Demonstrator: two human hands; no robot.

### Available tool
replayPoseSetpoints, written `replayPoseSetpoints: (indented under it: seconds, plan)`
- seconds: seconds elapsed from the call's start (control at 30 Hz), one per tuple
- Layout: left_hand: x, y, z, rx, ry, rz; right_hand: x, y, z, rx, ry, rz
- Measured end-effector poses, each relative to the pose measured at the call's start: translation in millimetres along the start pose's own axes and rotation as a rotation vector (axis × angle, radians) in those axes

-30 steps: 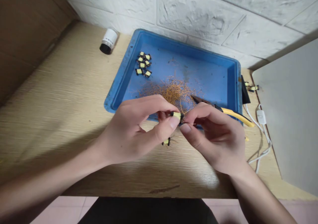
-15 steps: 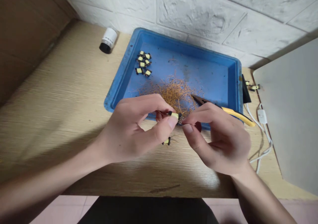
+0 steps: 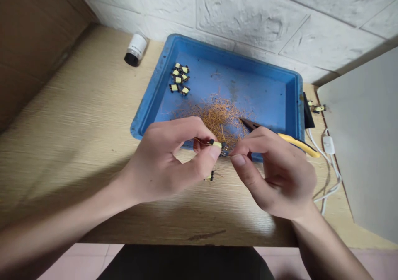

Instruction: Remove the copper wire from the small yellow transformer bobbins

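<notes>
My left hand (image 3: 178,160) pinches a small transformer (image 3: 217,144), a black bobbin with yellow tape round its middle and thin wires at its ends. Close to its right end, my right hand (image 3: 273,168) has thumb and forefinger pressed together on a thin wire lead (image 3: 229,155) by the pins. Yellow-handled pliers (image 3: 300,144) lie across the tray's front rim, partly hidden behind my right hand. Below my left fingertips, a second transformer (image 3: 211,175) with loose wire ends rests on the table.
A blue tray (image 3: 264,66) holds a heap of copper-coloured wire scraps (image 3: 217,114) and several taped transformers (image 3: 178,80). At the back left stands a white bottle (image 3: 136,50) with a black cap. A white cable (image 3: 337,180) and a pale panel (image 3: 363,139) are on the right.
My right hand has shifted very slightly right, away from the transformer. The transformer in my left hand has turned or tilted a little; the rest looks the same.
</notes>
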State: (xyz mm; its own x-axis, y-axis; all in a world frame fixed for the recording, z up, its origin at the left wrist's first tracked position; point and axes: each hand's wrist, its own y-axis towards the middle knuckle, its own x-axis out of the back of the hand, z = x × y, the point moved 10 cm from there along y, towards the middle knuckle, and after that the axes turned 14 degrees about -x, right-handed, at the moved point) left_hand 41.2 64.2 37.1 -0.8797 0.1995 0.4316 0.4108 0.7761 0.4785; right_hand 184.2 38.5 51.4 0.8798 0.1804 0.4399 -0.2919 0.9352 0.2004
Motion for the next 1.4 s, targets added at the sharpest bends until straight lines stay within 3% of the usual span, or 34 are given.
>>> replayPoseSetpoints:
  seconds: [0.93, 1.4]
  plan:
    - [-3.5, -1, -3, -0.028, -0.075, 0.023, -13, 3, -18, -0.269, 0.203, 0.035]
    - [-4.2, -1, -1, -0.017, -0.056, 0.034, -9, 3, -13, -0.170, 0.238, 0.004]
